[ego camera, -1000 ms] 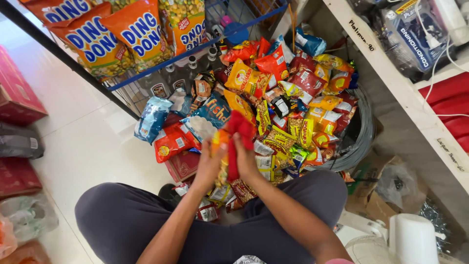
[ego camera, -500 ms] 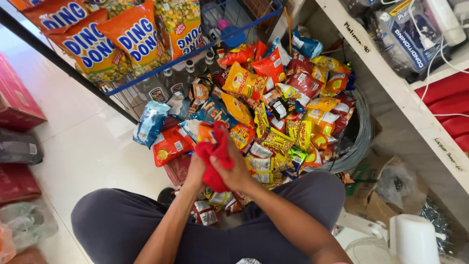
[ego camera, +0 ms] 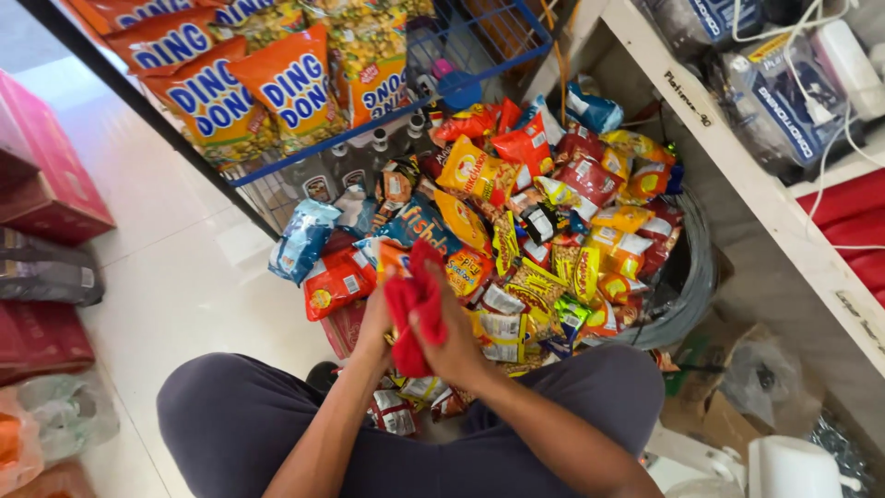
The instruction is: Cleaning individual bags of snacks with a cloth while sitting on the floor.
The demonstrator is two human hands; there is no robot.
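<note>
I sit on the floor with both hands raised over a pile of snack packets [ego camera: 535, 231]. My right hand [ego camera: 449, 337] grips a crumpled red cloth [ego camera: 412, 300] and presses it against a small orange snack packet [ego camera: 391, 258]. My left hand [ego camera: 373, 323] holds that packet from the left side, mostly hidden behind the cloth. Both hands touch each other around the cloth. More small packets lie on the floor between my knees [ego camera: 396, 410].
A blue wire rack [ego camera: 387, 111] with large orange snack bags [ego camera: 286, 88] stands at the back left. A white shelf unit [ego camera: 756, 184] with boxed goods runs along the right. Red boxes [ego camera: 46, 184] line the left. A coil of wire [ego camera: 691, 277] rings the pile's right side.
The hands dropped slightly toward my lap, and the red cloth went from hanging long to bunched over the packet. The view shifted a little to the left and down.
</note>
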